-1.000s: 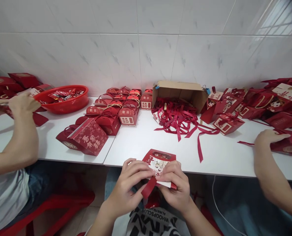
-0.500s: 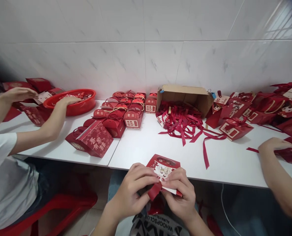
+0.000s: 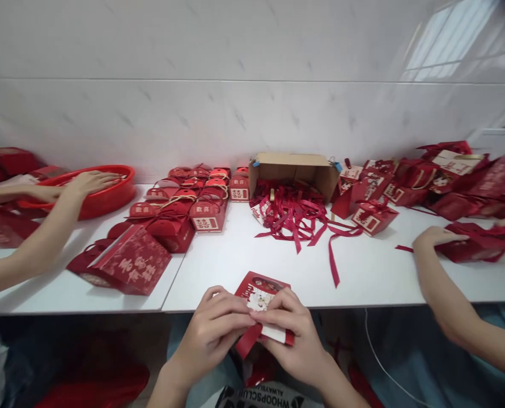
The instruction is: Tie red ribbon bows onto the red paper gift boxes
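Observation:
Just off the table's front edge, over my lap, I have a small red gift box (image 3: pixel 273 280) with a white printed card (image 3: pixel 258 297) on its near face. My left hand (image 3: pixel 218 326) is closed, its fingertips pinching a red ribbon (image 3: pixel 249 341) whose short end hangs below. Closed around the box's right side, my right hand (image 3: pixel 292 330) has its fingertips at the card and meets my left fingers there. The ribbon where the fingertips meet is hidden.
Beyond my hands, loose red ribbons (image 3: pixel 292 212) spill from a cardboard box (image 3: pixel 297 160). Finished-looking red boxes (image 3: pixel 207 216) stand in rows to its left. A co-worker's arm (image 3: pixel 54 232) reaches into a red basin (image 3: pixel 127 190); another person's hands (image 3: pixel 437 235) handle a red box at right.
My view has shifted, so the table's things appear further left. My hands stay on the box and ribbon. The right-hand co-worker's second hand now shows on their box.

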`<control>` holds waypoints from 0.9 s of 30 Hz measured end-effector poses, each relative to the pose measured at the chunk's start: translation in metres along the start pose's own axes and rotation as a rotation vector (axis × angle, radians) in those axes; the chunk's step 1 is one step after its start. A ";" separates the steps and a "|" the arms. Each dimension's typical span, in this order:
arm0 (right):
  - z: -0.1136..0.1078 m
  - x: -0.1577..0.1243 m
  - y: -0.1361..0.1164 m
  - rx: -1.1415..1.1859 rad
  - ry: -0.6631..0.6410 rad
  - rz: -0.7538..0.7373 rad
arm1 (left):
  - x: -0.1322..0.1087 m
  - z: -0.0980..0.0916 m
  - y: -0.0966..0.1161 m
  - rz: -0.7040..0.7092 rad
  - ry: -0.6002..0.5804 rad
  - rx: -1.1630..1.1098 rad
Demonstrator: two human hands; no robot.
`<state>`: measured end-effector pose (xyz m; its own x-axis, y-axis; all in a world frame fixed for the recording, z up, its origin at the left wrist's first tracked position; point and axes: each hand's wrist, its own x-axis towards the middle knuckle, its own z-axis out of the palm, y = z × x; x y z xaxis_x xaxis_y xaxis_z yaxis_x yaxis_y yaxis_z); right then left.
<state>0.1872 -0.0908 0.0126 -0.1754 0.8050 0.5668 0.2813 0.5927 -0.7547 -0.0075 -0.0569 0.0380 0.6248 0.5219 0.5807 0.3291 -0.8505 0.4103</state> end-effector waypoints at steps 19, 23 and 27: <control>-0.047 -0.005 0.014 0.020 0.262 -0.009 | 0.049 0.055 0.006 0.102 0.072 0.006; -0.101 0.000 0.026 0.054 0.223 0.050 | 0.054 0.065 0.006 0.068 0.060 0.101; -0.178 0.012 0.060 -0.100 0.506 0.301 | 0.014 0.054 -0.017 -0.010 0.234 0.100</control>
<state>0.3702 -0.0509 0.0333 0.3904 0.8094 0.4388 0.3409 0.3156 -0.8855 0.0338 -0.0388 0.0009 0.4443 0.5216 0.7284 0.4105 -0.8412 0.3520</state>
